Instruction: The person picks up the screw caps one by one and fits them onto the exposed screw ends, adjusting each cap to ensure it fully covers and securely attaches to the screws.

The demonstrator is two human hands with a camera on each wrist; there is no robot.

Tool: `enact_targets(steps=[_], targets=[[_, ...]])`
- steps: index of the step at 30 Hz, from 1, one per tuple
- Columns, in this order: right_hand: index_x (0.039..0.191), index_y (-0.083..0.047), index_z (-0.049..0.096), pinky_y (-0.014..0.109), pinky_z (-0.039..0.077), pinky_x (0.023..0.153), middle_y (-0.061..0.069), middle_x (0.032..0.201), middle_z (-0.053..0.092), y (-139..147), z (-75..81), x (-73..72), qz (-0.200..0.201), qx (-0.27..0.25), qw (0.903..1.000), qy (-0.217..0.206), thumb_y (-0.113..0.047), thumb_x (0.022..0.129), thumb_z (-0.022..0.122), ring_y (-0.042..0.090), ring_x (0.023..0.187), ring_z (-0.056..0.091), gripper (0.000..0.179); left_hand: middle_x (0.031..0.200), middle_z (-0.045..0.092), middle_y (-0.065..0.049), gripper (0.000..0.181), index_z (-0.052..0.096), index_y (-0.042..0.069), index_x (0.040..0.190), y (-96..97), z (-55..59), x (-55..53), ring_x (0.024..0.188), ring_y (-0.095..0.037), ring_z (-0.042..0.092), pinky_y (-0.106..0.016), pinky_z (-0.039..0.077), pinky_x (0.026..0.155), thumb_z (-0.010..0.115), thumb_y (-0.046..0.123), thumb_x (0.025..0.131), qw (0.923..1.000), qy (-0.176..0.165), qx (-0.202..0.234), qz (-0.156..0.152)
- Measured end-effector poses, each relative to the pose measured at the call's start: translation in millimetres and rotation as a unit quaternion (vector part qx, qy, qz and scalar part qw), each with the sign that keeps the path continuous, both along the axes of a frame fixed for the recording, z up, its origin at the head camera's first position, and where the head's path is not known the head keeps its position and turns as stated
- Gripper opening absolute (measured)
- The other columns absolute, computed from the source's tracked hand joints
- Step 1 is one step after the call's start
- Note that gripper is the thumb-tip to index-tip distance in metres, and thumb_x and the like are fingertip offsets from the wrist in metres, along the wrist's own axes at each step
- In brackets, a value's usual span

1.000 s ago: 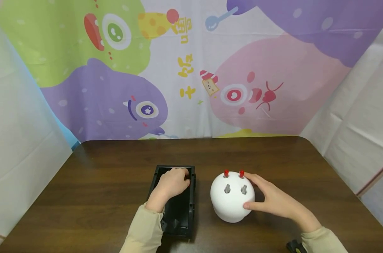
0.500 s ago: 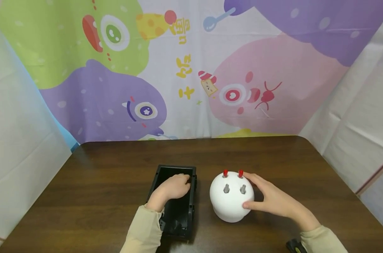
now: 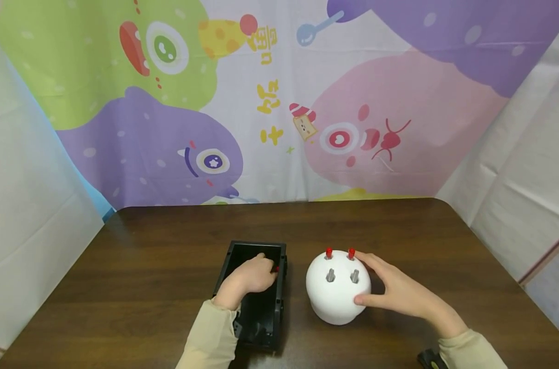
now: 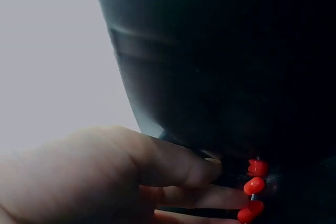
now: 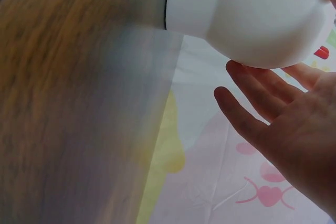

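Observation:
A white rounded body (image 3: 336, 302) stands on the table, with two red-tipped pegs (image 3: 329, 253) and two grey metal pegs (image 3: 330, 275) sticking up from its top. My right hand (image 3: 399, 292) holds its right side between thumb and fingers; in the right wrist view, some fingertips touch its curve and one finger stays apart. My left hand (image 3: 249, 277) reaches into a long black box (image 3: 281, 307). Small red pieces (image 4: 254, 185) lie in a row at its fingertips in the left wrist view, apparently touched by them. The index fingertip is mostly hidden there.
The dark brown wooden table (image 3: 145, 287) extends around the box and the white body. A cartoon-printed curtain (image 3: 279, 174) hangs behind it, with pale cloth at both sides. A small black object (image 3: 430, 359) lies beside the right sleeve.
My left hand has come slightly nearer within the black box, and a red piece now shows beside its fingers. My right hand and the white body keep their places.

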State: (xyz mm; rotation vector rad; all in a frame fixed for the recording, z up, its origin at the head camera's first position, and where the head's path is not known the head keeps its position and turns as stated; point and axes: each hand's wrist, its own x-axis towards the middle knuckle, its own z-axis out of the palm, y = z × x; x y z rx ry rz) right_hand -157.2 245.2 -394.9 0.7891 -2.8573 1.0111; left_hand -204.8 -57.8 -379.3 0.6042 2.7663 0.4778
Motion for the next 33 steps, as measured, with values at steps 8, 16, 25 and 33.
enact_targets(steps=[8, 16, 25, 33], targets=[[0.137, -0.021, 0.035, 0.051, 0.038, 0.093, 0.004, 0.135, 0.043, 0, 0.1, 0.2, 0.001, 0.002, 1.0, 0.007, -0.05, 0.071, 0.07, 0.024, 0.123, 0.042, 0.08, 0.087, 0.06, -0.014, 0.021, 0.063, -0.003, 0.091, -0.1, -0.3, 1.8, 0.071, -0.022, 0.052, -0.036, 0.044, 0.069, 0.05, 0.014, 0.09, 0.9996, -0.02, 0.015, 0.016], [0.137, -0.018, 0.037, 0.052, 0.037, 0.093, 0.006, 0.135, 0.043, -1, 1.1, 0.3, 0.0, 0.003, 1.0, 0.009, -0.05, 0.071, 0.071, 0.025, 0.123, 0.042, 0.081, 0.068, 0.049, -0.005, 0.013, 0.06, 0.001, 0.086, 0.2, 2.3, 2.5, 0.061, -0.018, 0.047, -0.031, 0.04, 0.058, 0.053, 0.012, 0.088, 0.9994, 0.0, 0.024, 0.025], [0.137, -0.018, 0.036, 0.054, 0.037, 0.093, 0.008, 0.137, 0.041, -1, 0.9, 1.0, -0.001, 0.005, 1.0, 0.007, -0.05, 0.071, 0.07, 0.029, 0.124, 0.041, 0.081, 0.075, 0.061, -0.005, 0.004, 0.065, 0.005, 0.084, -1.5, 3.9, 1.6, 0.059, -0.016, 0.05, -0.029, 0.043, 0.055, 0.063, 0.006, 0.081, 0.9967, 0.019, 0.058, 0.052], [0.138, -0.019, 0.036, 0.054, 0.037, 0.092, 0.007, 0.137, 0.042, -1, 1.6, 1.3, 0.0, 0.004, 1.0, 0.008, -0.05, 0.071, 0.07, 0.028, 0.124, 0.041, 0.081, 0.082, 0.063, -0.008, 0.011, 0.064, 0.004, 0.086, -2.4, 9.6, 5.4, 0.06, -0.015, 0.052, -0.03, 0.048, 0.058, 0.057, -0.003, 0.08, 0.9955, 0.049, 0.053, 0.061]])
